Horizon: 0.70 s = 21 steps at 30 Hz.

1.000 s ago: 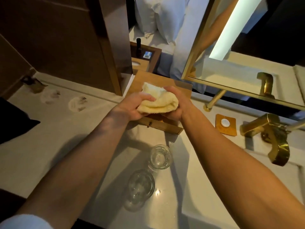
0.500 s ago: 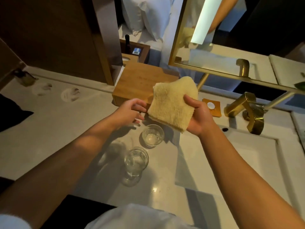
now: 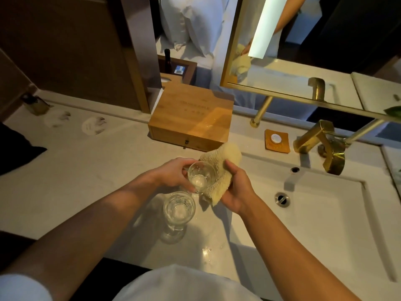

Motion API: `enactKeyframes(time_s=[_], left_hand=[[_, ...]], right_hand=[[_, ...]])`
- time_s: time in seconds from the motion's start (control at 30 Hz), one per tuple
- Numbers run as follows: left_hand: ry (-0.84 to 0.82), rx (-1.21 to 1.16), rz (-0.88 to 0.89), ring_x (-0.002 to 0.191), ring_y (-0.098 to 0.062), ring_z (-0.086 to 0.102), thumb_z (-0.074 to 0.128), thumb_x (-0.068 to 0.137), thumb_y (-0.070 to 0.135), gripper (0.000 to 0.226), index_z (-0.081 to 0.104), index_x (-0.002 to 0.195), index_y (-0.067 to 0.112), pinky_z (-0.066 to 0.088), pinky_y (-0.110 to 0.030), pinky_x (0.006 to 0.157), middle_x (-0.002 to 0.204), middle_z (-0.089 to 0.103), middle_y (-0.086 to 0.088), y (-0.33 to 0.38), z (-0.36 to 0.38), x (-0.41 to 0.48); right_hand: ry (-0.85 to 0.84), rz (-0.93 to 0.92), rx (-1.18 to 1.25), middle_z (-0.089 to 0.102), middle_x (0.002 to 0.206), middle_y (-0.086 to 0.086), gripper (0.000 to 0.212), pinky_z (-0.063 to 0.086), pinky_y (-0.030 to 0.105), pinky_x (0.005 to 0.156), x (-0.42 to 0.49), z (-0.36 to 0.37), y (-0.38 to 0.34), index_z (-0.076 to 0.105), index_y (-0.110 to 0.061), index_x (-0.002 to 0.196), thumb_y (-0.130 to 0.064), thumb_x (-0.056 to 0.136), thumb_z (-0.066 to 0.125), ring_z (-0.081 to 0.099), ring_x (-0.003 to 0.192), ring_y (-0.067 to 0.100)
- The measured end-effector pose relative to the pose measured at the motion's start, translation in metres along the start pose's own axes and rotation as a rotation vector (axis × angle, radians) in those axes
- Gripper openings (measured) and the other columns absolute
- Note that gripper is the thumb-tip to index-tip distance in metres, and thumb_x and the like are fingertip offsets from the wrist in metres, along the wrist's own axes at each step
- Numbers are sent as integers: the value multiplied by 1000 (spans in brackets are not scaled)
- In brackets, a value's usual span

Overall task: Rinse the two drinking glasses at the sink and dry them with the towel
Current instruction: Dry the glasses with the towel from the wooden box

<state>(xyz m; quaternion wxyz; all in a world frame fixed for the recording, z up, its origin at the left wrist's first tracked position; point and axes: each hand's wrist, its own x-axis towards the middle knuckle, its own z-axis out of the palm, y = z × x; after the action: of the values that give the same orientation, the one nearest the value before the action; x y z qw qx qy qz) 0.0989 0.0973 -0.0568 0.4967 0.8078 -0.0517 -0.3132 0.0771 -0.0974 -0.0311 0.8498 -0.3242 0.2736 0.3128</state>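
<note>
While the left hand (image 3: 173, 175) wraps its fingers round one drinking glass (image 3: 201, 177), the right hand (image 3: 236, 187) presses the yellow towel (image 3: 225, 170) against that glass's far side — both just left of the sink (image 3: 321, 224). The second glass (image 3: 179, 210) stands upright on the counter (image 3: 86, 170), nearer the person and left of the sink — untouched.

A pale stone worktop (image 3: 71, 170) runs under a gold-framed mirror (image 3: 282, 68) with a bright light strip (image 3: 263, 29). Left of the mirror stands a dark wood wall (image 3: 65, 51). Below the mirror's left corner sits a wooden box (image 3: 193, 118); white bedding (image 3: 191, 25) shows behind it.
</note>
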Motion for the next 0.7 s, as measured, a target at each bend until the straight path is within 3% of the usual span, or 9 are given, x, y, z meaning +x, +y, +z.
enactKeyframes(time_s=[0.07, 0.17, 0.3, 0.33, 0.4, 0.5, 0.6, 0.7], left_hand=[[10, -95, 24, 102, 1, 67, 87, 68, -3, 73, 60, 129, 25, 54, -14, 77, 116, 69, 8, -1, -3, -3], [53, -244, 82, 121, -17, 63, 86, 74, 8, 75, 55, 140, 23, 55, -32, 97, 130, 65, 1, 9, -10, -7], [201, -216, 192, 121, -11, 62, 89, 71, 28, 78, 52, 139, 23, 50, -35, 104, 130, 65, 6, 40, -13, -9], [238, -163, 194, 118, -8, 63, 91, 66, 37, 80, 54, 135, 27, 51, -36, 103, 126, 67, 8, 50, -14, -11], [295, -122, 192, 111, -9, 66, 90, 59, 48, 77, 58, 127, 29, 53, -39, 100, 117, 71, 9, 64, -16, -15], [353, -181, 204, 108, -15, 66, 86, 71, 34, 55, 60, 119, 26, 57, -34, 90, 113, 70, 4, 79, -21, -22], [368, -90, 214, 100, 2, 61, 86, 72, 27, 55, 55, 118, 28, 50, -19, 80, 108, 64, 16, 90, -27, -33], [317, -11, 187, 101, -1, 65, 89, 62, 40, 64, 60, 118, 27, 55, -29, 88, 109, 69, 13, 95, -32, -43]], right_hand=[[-25, 21, 8, 61, 134, 28, 53, 36, 57, 113, -1, 0, -7, 51, -2, 140, -37, 103, 42, 54, 130, 42], [-88, 22, 63, 53, 143, 29, 58, 27, 60, 117, -5, 4, -22, 47, -1, 144, -40, 102, 40, 44, 138, 43], [-178, -28, 90, 53, 143, 27, 59, 27, 56, 119, -14, 25, -32, 48, -1, 144, -43, 104, 35, 46, 137, 41], [-178, -85, 5, 57, 140, 26, 57, 32, 54, 117, -16, 34, -29, 50, -1, 142, -41, 104, 37, 51, 134, 39], [-83, -328, -432, 65, 133, 18, 51, 42, 49, 112, -21, 49, -25, 51, -7, 142, -39, 105, 41, 61, 125, 30], [-42, -704, -1136, 53, 146, 2, 57, 39, 29, 114, -35, 51, -26, 41, -20, 151, -50, 103, 35, 51, 131, 13], [-231, -870, -1432, 51, 144, -5, 50, 39, 19, 108, -54, 45, -33, 47, -24, 145, -50, 104, 35, 48, 129, 4], [-328, -976, -1683, 61, 129, -2, 37, 47, 25, 96, -67, 37, -38, 62, -24, 129, -37, 95, 65, 56, 115, 10]])
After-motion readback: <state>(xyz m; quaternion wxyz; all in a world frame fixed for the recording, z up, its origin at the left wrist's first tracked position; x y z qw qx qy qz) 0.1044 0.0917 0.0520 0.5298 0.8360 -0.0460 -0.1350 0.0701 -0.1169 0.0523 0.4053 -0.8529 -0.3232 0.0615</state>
